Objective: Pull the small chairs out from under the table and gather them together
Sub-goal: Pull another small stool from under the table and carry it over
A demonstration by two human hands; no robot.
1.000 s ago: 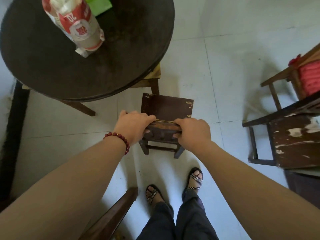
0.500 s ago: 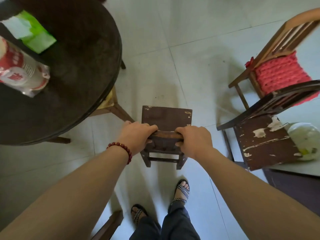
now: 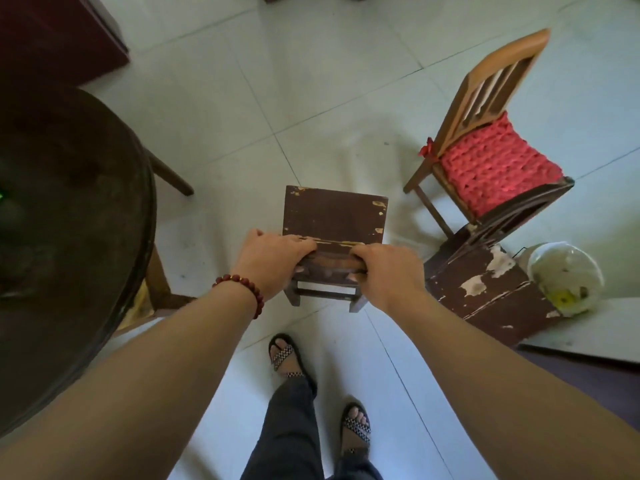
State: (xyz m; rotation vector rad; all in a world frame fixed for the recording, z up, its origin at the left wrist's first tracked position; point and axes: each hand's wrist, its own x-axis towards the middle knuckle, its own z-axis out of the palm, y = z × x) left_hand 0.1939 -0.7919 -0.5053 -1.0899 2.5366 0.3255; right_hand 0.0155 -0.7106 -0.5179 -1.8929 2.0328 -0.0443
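Note:
A small dark brown chair [image 3: 334,211] with chipped paint is in the middle of the head view, over the white tiled floor. My left hand [image 3: 273,259] and my right hand [image 3: 386,271] both grip its backrest rail from the near side. The round dark table [image 3: 69,237] is at the left, clear of the chair. A second small dark chair [image 3: 485,289] with peeling paint stands at the right, and behind it a light wooden chair with a red knitted cushion [image 3: 495,164]. Whether the held chair's legs touch the floor I cannot tell.
Under the table's edge a yellowish wooden seat [image 3: 143,299] shows. A white bucket [image 3: 568,275] sits beside the peeling chair at the right. A dark red cabinet [image 3: 59,32] stands at the far left. My sandalled feet [image 3: 287,355] are just behind the chair.
The chair has come away from the table towards the right, still in both hands. My view has swung right, so the table slid left and the two chairs at the right came into fuller sight.

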